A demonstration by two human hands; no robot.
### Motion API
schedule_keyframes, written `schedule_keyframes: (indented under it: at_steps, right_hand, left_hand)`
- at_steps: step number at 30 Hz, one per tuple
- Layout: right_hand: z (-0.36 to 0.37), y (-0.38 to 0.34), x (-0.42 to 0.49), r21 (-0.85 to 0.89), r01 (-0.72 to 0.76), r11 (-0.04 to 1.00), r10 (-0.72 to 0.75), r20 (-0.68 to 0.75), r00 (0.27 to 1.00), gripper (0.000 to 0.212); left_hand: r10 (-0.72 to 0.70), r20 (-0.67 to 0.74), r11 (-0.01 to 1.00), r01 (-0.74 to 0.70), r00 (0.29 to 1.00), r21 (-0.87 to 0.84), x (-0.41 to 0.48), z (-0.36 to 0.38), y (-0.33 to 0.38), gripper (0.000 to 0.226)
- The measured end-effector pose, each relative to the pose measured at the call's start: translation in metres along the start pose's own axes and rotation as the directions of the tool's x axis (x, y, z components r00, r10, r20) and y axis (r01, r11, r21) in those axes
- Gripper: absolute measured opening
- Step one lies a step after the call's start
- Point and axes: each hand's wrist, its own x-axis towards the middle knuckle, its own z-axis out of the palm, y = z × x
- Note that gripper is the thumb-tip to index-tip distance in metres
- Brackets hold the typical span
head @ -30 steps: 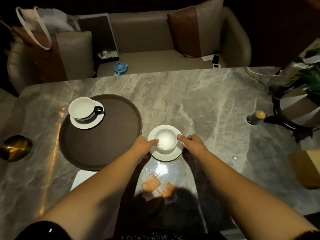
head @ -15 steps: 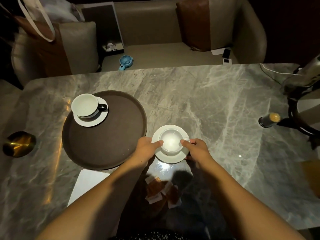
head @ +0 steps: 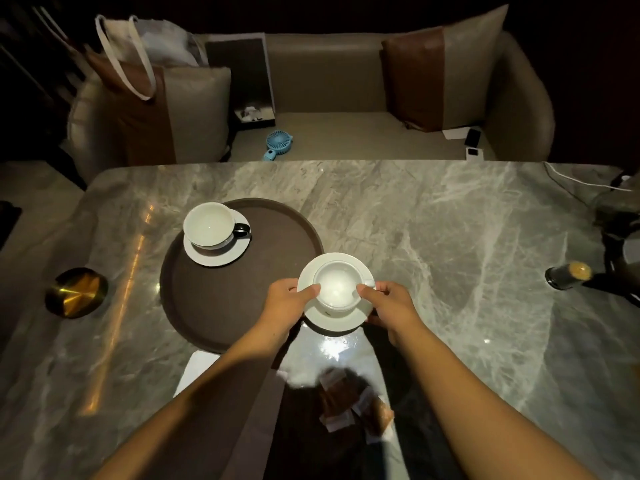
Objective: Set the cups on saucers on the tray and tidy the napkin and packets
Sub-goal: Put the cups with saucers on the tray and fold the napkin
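From the head view, pinching the saucer (head: 332, 318) with the white cup (head: 337, 289) on it between left hand (head: 284, 304) and right hand (head: 389, 303), thumbs on the cup rim, brown tray (head: 225, 306) just left of the grip; next, likely carrying it left, kept flat, onto the tray.

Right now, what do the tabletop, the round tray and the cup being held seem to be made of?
Tabletop: polished marble or a marble-look slab, grey with white veins and mirror-like glare. Tray: dark brown, matte, no reflections, probably plastic or rubber-coated; uncertain. Held cup and its saucer: white glazed ceramic, probably porcelain, glossy with a bright highlight inside.
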Motion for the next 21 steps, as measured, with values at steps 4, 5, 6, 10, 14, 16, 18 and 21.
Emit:
schedule_keyframes:
  at_steps: [4,5,6,10,14,16,18,21]
  right_hand:
    - [0.036,-0.014,0.004,-0.011,0.022,1.000,-0.022,-0.001,1.000,0.024]
    - [0.044,-0.017,0.006,-0.018,0.028,0.999,-0.028,0.000,1.000,0.024]
    - [0.052,-0.021,0.007,-0.028,0.033,0.999,-0.032,0.002,0.999,0.025]
    - [0.076,-0.032,0.015,-0.051,0.028,0.998,-0.028,0.000,1.000,0.024]
    - [0.090,-0.041,0.029,-0.086,0.014,0.996,-0.014,0.003,1.000,0.029]
    - [0.096,-0.045,0.038,-0.131,0.012,0.991,-0.012,0.001,1.000,0.030]
    - [0.101,-0.045,0.048,-0.171,0.027,0.985,-0.027,0.005,1.000,0.023]
    - [0.106,-0.044,0.062,-0.237,0.058,0.970,-0.056,0.018,0.998,0.024]
  left_hand:
    - [-0.031,-0.052,0.998,0.028,0.998,-0.054,0.014,-0.029,0.007,0.005]
    - [-0.036,-0.056,0.997,0.032,0.998,-0.068,0.018,-0.037,0.009,0.004]
    - [-0.043,-0.058,0.996,0.038,0.997,-0.077,0.021,-0.044,0.011,0.004]
    - [-0.081,-0.067,0.987,0.071,0.994,-0.141,0.036,-0.061,0.017,0.011]
    - [-0.118,-0.127,0.976,0.092,0.985,-0.195,0.053,-0.063,0.018,0.016]
    - [-0.132,-0.165,0.971,0.094,0.977,-0.220,0.062,-0.064,0.018,0.010]
    - [-0.118,-0.164,0.969,0.077,0.979,-0.235,0.072,-0.066,0.017,0.016]
    - [-0.084,-0.144,0.965,0.045,0.986,-0.257,0.087,-0.069,0.014,0.022]
